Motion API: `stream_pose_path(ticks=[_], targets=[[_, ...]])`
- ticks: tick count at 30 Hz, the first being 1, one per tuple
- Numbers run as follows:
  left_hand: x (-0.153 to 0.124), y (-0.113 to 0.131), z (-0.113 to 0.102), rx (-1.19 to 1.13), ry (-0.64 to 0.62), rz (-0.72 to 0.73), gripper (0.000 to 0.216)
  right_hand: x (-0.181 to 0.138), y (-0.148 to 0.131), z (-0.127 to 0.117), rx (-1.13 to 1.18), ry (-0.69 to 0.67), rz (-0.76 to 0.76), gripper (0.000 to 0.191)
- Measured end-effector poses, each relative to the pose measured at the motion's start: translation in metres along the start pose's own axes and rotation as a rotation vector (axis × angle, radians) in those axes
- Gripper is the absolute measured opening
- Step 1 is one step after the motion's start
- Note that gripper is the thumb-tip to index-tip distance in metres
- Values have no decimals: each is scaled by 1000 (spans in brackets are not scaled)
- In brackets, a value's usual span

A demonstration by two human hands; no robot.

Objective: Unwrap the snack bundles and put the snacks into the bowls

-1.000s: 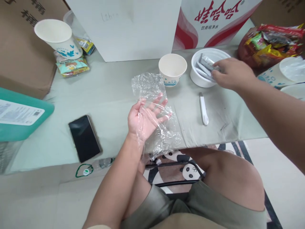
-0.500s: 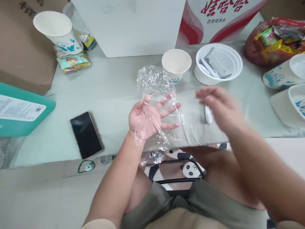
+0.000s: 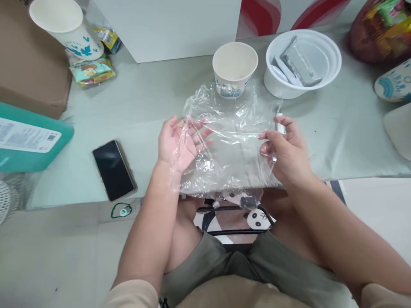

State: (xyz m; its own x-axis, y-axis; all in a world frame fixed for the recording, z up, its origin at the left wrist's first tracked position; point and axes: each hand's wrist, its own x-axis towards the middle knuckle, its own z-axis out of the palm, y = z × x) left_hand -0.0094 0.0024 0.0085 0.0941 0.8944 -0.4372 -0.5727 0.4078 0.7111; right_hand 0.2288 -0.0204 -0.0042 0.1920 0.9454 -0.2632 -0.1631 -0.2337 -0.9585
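A crinkled sheet of clear plastic film [image 3: 229,141] is stretched between my two hands above the near edge of the grey-green table [image 3: 144,98]. My left hand [image 3: 178,143] lies palm up under the film's left side with its fingers spread. My right hand [image 3: 285,149] pinches the film's right edge between thumb and fingers. Just beyond the film stands an empty paper cup [image 3: 235,68]. To its right a white bowl [image 3: 327,64] holds silver sachets [image 3: 298,64]. A white pen-like tool [image 3: 280,124] peeks out behind my right fingers.
A black phone [image 3: 114,170] lies left of my hands, near a teal box [image 3: 28,143]. Another paper cup [image 3: 64,25] sits on snack packets [image 3: 91,72] at the far left. More cups [image 3: 393,83] and a red snack bag [image 3: 382,30] are at the right. My knees are below the table edge.
My right hand came back from the white bowl and took hold of the film's right edge. The film, bunched over my left hand before, is now spread wide between both hands.
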Motion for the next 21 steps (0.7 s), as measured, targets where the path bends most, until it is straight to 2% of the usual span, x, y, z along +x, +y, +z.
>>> stream_pose_path(ticks=[3, 6, 9, 11, 13, 15, 18, 21], targets=[[2, -4, -4, 143, -18, -7, 33, 2, -2, -7, 32, 99, 16, 45], [3, -12, -6, 341, 40, -36, 21, 1, -4, -14, 29, 133, -5, 44], [5, -17, -4, 402, 106, -11, 10, -6, -3, -19, -52, 17, -44, 65], [6, -17, -2, 383, 124, 29, 14, -11, -1, -22, -148, -73, -69, 85], [7, -17, -1, 355, 152, 62, 20, -14, 0, -24, -221, -108, -99, 90], [9, -15, -2, 335, 189, 100, 24, -15, -1, -26, -241, -86, -150, 74], [12, -14, -5, 332, 223, 148, 26, -10, -3, -31, -214, 19, -244, 45], [14, -13, -7, 347, 221, 168, 23, -3, -3, -35, -193, 70, -267, 22]])
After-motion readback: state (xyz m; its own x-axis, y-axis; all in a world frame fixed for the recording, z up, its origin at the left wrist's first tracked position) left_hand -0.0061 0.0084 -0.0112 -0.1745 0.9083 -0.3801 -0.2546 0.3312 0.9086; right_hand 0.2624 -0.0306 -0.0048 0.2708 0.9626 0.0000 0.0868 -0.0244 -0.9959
